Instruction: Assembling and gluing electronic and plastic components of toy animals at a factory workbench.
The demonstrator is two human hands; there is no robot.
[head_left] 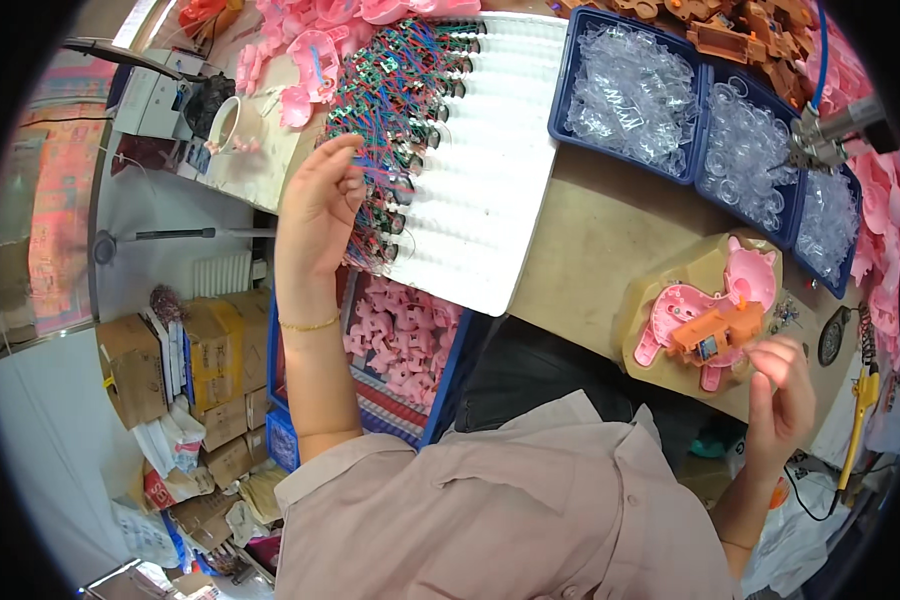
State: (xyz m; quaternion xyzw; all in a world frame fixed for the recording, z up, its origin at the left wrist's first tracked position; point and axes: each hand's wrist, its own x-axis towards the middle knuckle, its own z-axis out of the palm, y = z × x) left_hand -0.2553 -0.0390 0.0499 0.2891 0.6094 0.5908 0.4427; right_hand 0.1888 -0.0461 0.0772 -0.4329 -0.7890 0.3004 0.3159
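My left hand (320,200) is raised at the near edge of a pile of wired small circuit boards (380,110) with red and blue wires and black round parts. Its fingers are curled in; what they hold, if anything, is hidden. At the right, my right hand (782,395) has its thumb and forefinger apart, fingertips close beside an orange plastic part (720,332). That part sits in a pink animal-shaped plastic shell (674,305), with a small dark and blue piece at its lower left. A yellowish block-like holder (638,300) bears the shell.
The boards lie on a white ribbed tray (490,200). Blue bins (560,120) of clear plastic parts stand far right, brown-orange parts (725,40) behind. A crate of pink pieces (400,340) is below the table edge. A metal tool head (830,135) hangs right.
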